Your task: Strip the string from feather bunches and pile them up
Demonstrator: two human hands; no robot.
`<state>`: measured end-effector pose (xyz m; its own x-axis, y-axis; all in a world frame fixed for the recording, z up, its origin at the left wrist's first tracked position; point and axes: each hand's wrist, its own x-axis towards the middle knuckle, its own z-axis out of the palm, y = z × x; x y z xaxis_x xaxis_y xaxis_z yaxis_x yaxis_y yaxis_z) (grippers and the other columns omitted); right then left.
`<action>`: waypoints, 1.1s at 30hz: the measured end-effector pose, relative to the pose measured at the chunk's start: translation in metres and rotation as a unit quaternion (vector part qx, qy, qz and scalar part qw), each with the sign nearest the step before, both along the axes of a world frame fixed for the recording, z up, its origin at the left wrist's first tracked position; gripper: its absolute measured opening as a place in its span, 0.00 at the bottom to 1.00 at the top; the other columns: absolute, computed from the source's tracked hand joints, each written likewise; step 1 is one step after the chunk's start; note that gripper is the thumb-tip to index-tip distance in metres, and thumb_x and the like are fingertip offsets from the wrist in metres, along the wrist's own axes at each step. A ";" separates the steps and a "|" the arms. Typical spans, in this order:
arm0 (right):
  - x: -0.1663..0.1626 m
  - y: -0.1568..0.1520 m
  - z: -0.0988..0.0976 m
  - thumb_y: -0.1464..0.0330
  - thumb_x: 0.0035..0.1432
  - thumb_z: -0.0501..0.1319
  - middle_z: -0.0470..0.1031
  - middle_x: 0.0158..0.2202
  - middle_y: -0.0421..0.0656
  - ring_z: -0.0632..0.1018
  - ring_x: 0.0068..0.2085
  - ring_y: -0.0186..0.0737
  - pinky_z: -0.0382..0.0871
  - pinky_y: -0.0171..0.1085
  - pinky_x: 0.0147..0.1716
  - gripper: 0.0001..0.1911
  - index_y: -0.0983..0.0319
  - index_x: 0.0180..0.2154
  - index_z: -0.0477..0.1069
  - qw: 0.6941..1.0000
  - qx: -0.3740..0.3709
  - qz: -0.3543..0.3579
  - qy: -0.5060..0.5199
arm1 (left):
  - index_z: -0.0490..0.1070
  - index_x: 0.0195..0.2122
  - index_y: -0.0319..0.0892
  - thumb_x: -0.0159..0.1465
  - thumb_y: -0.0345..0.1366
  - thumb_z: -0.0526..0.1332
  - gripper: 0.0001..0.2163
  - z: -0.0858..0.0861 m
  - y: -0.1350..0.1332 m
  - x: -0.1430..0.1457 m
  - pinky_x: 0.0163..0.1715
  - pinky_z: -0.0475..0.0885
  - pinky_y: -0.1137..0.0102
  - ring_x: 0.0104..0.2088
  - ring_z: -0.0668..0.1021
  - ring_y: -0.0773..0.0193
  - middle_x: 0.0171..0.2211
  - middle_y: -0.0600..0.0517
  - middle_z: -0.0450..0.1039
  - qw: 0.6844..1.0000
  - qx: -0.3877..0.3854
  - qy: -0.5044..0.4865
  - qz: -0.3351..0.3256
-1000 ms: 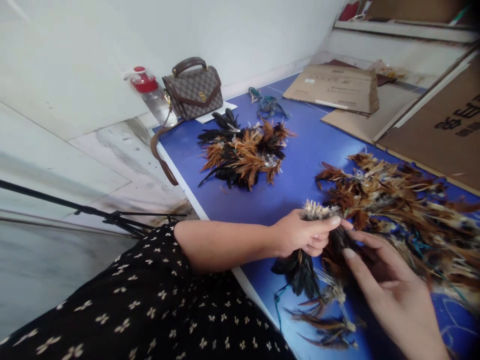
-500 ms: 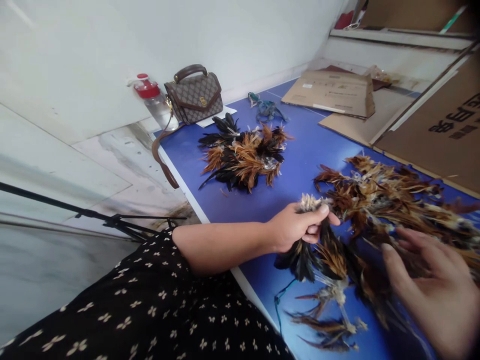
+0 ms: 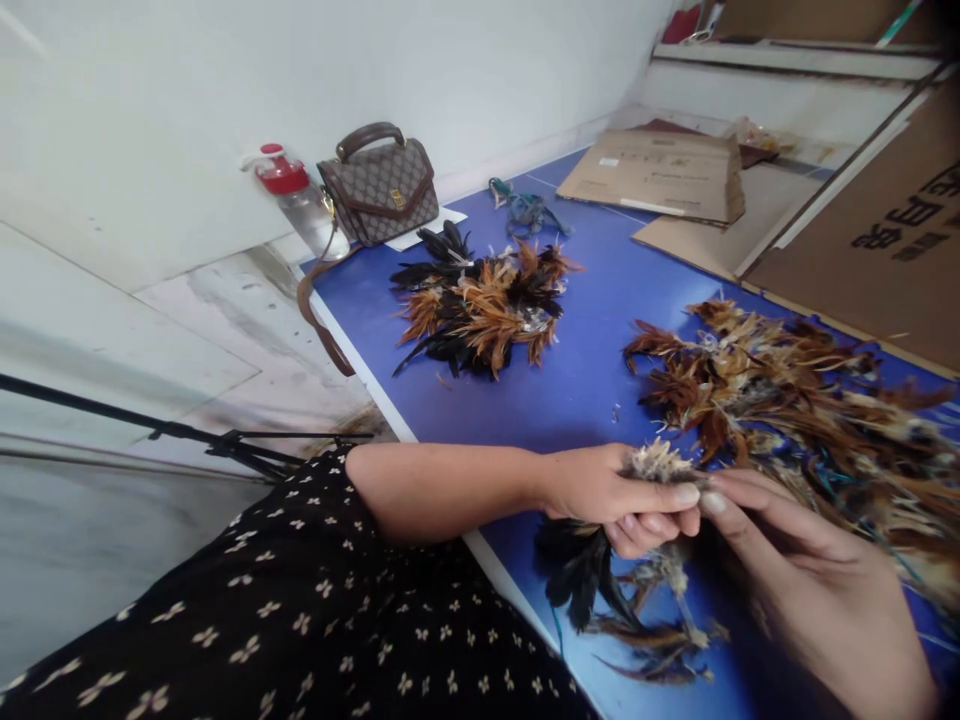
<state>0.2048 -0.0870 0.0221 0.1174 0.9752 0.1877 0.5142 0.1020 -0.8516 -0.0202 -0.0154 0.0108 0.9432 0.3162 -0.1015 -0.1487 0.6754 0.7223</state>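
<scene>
My left hand (image 3: pixel 634 500) is closed around a bunch of feathers (image 3: pixel 658 462). Pale quill ends stick up above the fist, and black tips fan out below it. Thumb and forefinger of my right hand (image 3: pixel 817 575) pinch feather ends right beside my left thumb; the fingers hide most of what they hold. Behind my right hand spreads a large pile of brown and tan feathers (image 3: pixel 750 385). Under my hands a few loose dark feathers (image 3: pixel 660 650) lie on the blue tabletop (image 3: pixel 592 400).
Further back sits a heap of black and orange feather bunches (image 3: pixel 487 305). A patterned handbag (image 3: pixel 382 190) and a red-capped bottle (image 3: pixel 296 200) stand against the wall. Flattened cardboard (image 3: pixel 660 175), a cardboard box (image 3: pixel 877 230) and tangled blue-green cord (image 3: pixel 532 212) are also there.
My right hand has come in from over the feather pile to my left hand, its fingers closing into a pinch. My left hand has shifted slightly right and down with its bunch.
</scene>
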 end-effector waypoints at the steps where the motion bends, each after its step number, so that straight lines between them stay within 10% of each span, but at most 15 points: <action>1: 0.001 0.000 -0.002 0.45 0.60 0.76 0.89 0.48 0.43 0.89 0.48 0.48 0.87 0.42 0.54 0.19 0.50 0.43 0.89 1.000 0.004 0.003 0.003 | 0.73 0.37 0.40 0.63 0.58 0.78 0.25 0.000 0.000 0.000 0.21 0.56 0.77 0.21 0.59 0.76 0.25 0.61 0.56 1.000 0.001 0.001 -0.013; 12: -0.015 -0.001 0.004 0.49 0.65 0.74 0.87 0.43 0.41 0.87 0.41 0.40 0.86 0.35 0.46 0.14 0.52 0.40 0.87 0.998 0.050 0.034 0.015 | 0.76 0.37 0.42 0.63 0.56 0.79 0.23 -0.002 0.001 -0.001 0.21 0.59 0.75 0.22 0.60 0.73 0.26 0.59 0.57 0.995 -0.011 0.017 -0.101; 21: -0.039 -0.011 0.002 0.49 0.67 0.72 0.86 0.58 0.46 0.89 0.54 0.48 0.86 0.42 0.57 0.24 0.52 0.59 0.83 0.998 0.020 0.052 0.001 | 0.65 0.24 0.43 0.68 0.46 0.72 0.22 -0.017 -0.008 0.014 0.19 0.60 0.75 0.21 0.61 0.71 0.22 0.58 0.56 0.985 -0.007 0.096 -0.141; 28: -0.041 -0.009 -0.003 0.47 0.73 0.65 0.89 0.46 0.44 0.90 0.43 0.44 0.88 0.38 0.50 0.20 0.54 0.48 0.88 0.999 0.009 0.028 -0.040 | 0.59 0.25 0.44 0.72 0.32 0.61 0.17 -0.007 -0.016 0.012 0.23 0.58 0.76 0.21 0.61 0.73 0.22 0.60 0.55 0.985 0.086 0.140 -0.059; 33: -0.032 -0.005 -0.003 0.44 0.72 0.64 0.90 0.47 0.44 0.90 0.45 0.43 0.87 0.35 0.47 0.24 0.54 0.49 0.89 0.999 -0.020 0.008 -0.031 | 0.62 0.30 0.44 0.72 0.41 0.68 0.18 0.000 -0.011 0.007 0.23 0.55 0.75 0.22 0.60 0.74 0.23 0.60 0.56 0.997 0.043 0.056 -0.027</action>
<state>0.1726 -0.0921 0.0186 0.0917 0.9836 0.1556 0.5651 0.0773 -0.8214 -0.0128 -0.0264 0.0112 0.9431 0.2781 -0.1824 -0.0288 0.6145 0.7884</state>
